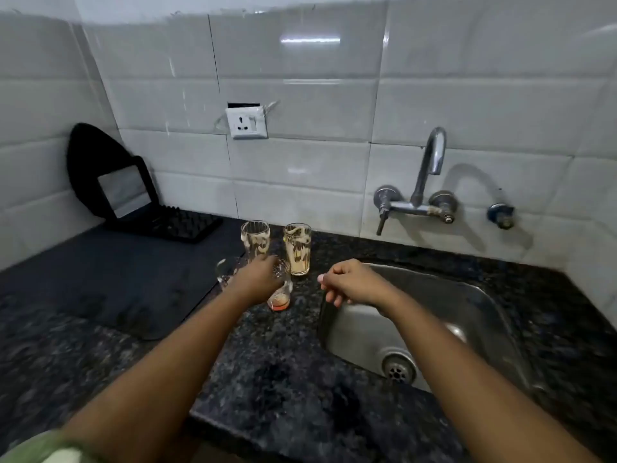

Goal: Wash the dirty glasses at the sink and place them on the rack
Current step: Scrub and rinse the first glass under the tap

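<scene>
The left hand [258,279] reaches over the tabletop [283,379] and closes its fingers round the short glass [280,295], whose red residue marks it as unwashed. Two tall stained glasses [256,240] stand upright just beyond this hand, grouped beside the sink [467,315], apparently staged for washing. The right hand [350,282] hovers over the sink's near rim, fingers loosely curled, holding nothing, probably ready to receive the glass. The black rack [180,223] lies well beyond the left hand, against the wall.
</scene>
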